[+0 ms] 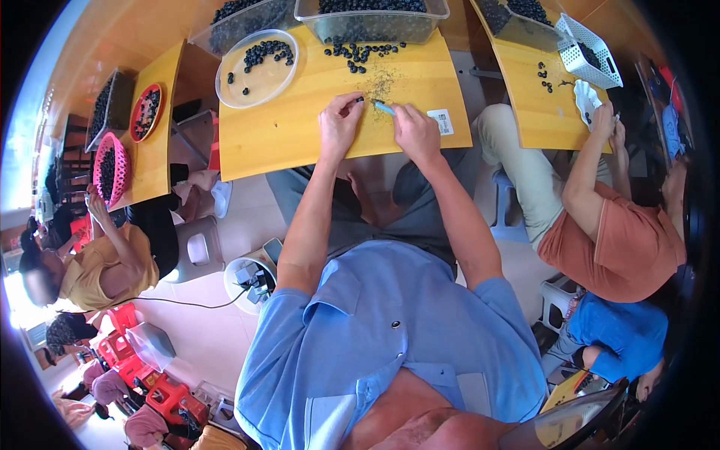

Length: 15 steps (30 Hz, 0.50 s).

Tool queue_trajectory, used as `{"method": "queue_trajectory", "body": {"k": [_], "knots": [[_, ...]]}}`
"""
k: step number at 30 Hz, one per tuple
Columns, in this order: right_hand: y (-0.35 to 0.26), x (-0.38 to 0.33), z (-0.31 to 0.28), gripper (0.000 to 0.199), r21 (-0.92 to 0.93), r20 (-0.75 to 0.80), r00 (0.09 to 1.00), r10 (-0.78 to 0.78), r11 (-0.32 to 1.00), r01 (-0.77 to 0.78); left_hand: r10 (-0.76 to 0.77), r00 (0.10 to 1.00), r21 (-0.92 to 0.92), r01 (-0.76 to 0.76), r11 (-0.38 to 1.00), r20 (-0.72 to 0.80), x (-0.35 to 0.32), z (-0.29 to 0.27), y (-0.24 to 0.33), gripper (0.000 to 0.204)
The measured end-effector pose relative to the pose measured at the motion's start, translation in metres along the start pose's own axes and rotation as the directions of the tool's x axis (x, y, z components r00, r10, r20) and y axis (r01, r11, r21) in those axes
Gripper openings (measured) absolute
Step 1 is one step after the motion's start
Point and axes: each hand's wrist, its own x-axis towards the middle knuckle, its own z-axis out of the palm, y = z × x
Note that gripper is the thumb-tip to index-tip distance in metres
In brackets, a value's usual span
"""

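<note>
My left hand [342,124] pinches one small, dark, round bead-like piece [359,99] between thumb and fingertips, just above the yellow table [300,135]. Opposite it, my right hand [417,133] is closed around a slim tool with a light blue handle [384,108]. The tool's dark tip points toward the piece; whether they touch is too small to tell. Fine brown debris [381,84] is scattered beyond my hands. Loose dark round pieces [356,56] lie farther back, and more sit in a round, clear, shallow tray [259,88] at the left.
A clear plastic bin [371,28] full of dark round pieces stands at the table's far edge. A white label [441,121] lies by my right hand. People work at tables on both sides, one with a pink basket [124,180], another near a white basket [600,71].
</note>
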Motion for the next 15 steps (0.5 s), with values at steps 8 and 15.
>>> {"method": "queue_trajectory", "body": {"k": [8,15], "knots": [[-0.002,0.001,-0.001,0.015,0.017,-0.020,0.999,-0.031,0.999,0.032,0.044,0.999,-0.143,-0.046,0.989,-0.018,0.003,0.004,-0.014,0.018],[-0.001,-0.001,0.000,0.021,0.017,-0.027,0.998,-0.055,0.998,0.056,0.105,0.994,-0.107,-0.103,0.989,0.007,0.002,0.006,-0.013,0.028]]}}
